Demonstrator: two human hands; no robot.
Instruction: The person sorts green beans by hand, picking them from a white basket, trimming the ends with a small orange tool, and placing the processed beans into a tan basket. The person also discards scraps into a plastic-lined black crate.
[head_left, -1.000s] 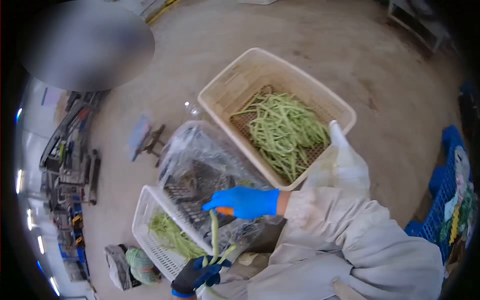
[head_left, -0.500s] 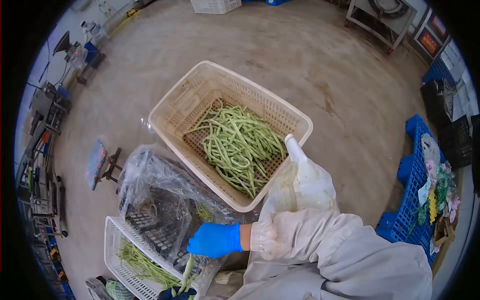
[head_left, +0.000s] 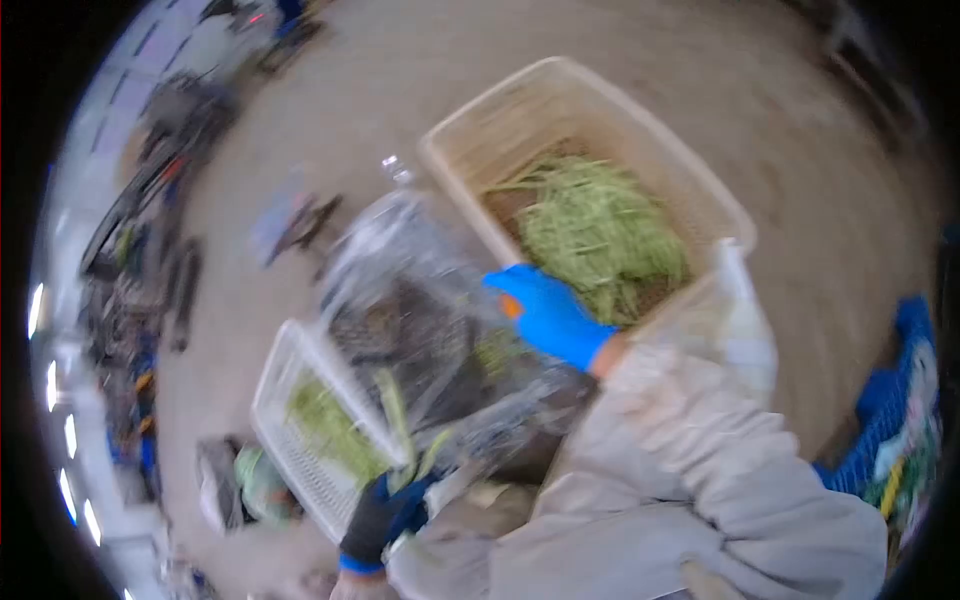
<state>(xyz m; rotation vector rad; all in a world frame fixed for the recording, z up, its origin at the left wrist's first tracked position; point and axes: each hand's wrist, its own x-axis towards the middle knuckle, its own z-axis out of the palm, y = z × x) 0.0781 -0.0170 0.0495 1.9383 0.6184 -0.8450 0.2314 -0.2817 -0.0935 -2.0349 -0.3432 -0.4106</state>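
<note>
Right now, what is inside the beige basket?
The beige basket holds a loose pile of green beans. The floor under the pile is covered, and the blue-gloved right hand hides part of the near wall. Blur hides finer detail.

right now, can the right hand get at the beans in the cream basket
Probably yes: the right hand hovers at the near rim of the cream basket, and the beans lie uncovered in it with nothing between. The picture is blurred, though.
</note>
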